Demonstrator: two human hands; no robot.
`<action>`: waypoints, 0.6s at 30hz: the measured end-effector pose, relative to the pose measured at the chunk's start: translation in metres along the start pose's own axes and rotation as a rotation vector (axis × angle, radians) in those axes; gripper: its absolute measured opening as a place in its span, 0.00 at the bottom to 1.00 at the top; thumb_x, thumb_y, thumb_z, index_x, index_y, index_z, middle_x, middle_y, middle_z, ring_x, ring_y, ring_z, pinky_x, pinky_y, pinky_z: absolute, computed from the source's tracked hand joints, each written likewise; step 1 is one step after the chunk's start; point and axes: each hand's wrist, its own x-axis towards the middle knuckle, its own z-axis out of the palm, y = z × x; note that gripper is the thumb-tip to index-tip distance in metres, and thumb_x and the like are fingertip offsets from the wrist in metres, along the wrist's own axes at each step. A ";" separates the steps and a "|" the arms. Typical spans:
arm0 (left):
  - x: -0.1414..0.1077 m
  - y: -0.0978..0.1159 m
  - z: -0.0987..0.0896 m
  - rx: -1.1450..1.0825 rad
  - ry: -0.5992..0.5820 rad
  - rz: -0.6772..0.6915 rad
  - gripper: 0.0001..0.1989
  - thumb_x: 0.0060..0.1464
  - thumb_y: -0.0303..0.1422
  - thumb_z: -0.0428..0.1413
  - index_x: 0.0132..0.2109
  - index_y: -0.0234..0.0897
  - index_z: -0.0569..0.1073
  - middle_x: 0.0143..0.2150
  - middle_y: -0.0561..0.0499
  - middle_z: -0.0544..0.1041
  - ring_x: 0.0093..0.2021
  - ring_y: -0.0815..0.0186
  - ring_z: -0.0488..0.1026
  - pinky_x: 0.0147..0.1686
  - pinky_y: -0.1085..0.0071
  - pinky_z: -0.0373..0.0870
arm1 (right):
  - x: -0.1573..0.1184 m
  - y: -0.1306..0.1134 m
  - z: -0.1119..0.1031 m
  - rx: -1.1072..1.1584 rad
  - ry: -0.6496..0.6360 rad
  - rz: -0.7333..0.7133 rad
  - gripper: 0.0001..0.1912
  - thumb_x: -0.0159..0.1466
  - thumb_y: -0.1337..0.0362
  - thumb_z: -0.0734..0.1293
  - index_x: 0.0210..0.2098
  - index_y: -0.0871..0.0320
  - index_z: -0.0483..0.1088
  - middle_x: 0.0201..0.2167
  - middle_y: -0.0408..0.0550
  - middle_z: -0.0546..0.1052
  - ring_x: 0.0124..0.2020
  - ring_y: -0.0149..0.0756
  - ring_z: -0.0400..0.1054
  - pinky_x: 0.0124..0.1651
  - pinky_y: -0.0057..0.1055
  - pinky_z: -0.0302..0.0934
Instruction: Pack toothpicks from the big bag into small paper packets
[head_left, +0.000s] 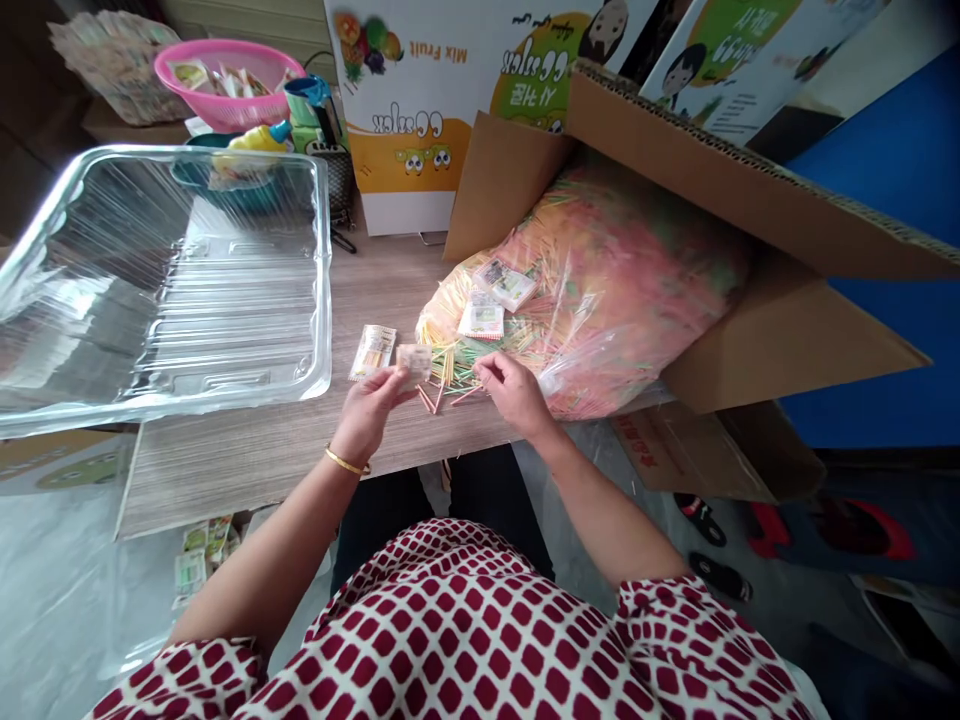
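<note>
The left hand (371,410) pinches a small clear sachet (414,363) at centre frame, apart from the right hand (514,392), whose fingertips (480,372) sit beside loose coloured sticks (448,368), any hold on them indeterminate.

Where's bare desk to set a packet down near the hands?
Bare wood-grain tabletop shows in front of the clear plastic tray, left of the left hand, with a narrower strip between the tray and the plastic bag of coloured sticks. It's crowded around the right hand, where loose sticks and packets lie.
</note>
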 end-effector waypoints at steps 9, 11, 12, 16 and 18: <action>-0.027 0.003 -0.040 -0.053 0.191 0.024 0.19 0.49 0.44 0.69 0.41 0.33 0.80 0.44 0.47 0.80 0.45 0.64 0.78 0.49 0.65 0.78 | 0.004 -0.013 0.044 -0.444 -0.250 -0.089 0.07 0.72 0.66 0.64 0.45 0.57 0.74 0.45 0.51 0.78 0.43 0.41 0.73 0.43 0.32 0.65; -0.031 -0.001 -0.039 -0.074 0.226 0.022 0.21 0.47 0.45 0.70 0.41 0.33 0.79 0.43 0.47 0.80 0.44 0.64 0.77 0.48 0.65 0.78 | 0.019 -0.023 0.053 -0.483 -0.241 -0.035 0.09 0.73 0.64 0.62 0.44 0.58 0.74 0.44 0.51 0.79 0.43 0.41 0.74 0.41 0.32 0.63; -0.033 -0.003 -0.038 -0.086 0.238 0.018 0.21 0.46 0.45 0.71 0.40 0.33 0.79 0.43 0.47 0.80 0.44 0.64 0.77 0.48 0.65 0.78 | 0.026 -0.028 0.056 -0.506 -0.241 -0.026 0.11 0.74 0.63 0.61 0.45 0.58 0.74 0.45 0.51 0.79 0.43 0.41 0.74 0.41 0.32 0.63; -0.037 -0.014 -0.035 -0.097 0.203 -0.019 0.21 0.48 0.46 0.69 0.41 0.33 0.79 0.44 0.46 0.79 0.44 0.64 0.76 0.48 0.64 0.78 | 0.044 -0.032 0.052 -0.617 -0.266 0.033 0.16 0.75 0.63 0.56 0.48 0.57 0.75 0.46 0.51 0.80 0.45 0.42 0.74 0.43 0.32 0.62; -0.039 -0.019 -0.034 -0.089 0.156 -0.045 0.21 0.50 0.46 0.68 0.42 0.33 0.80 0.44 0.46 0.79 0.45 0.63 0.75 0.48 0.64 0.78 | 0.047 -0.025 0.040 -0.658 -0.256 0.082 0.17 0.75 0.63 0.56 0.51 0.57 0.75 0.48 0.52 0.80 0.46 0.42 0.74 0.45 0.32 0.63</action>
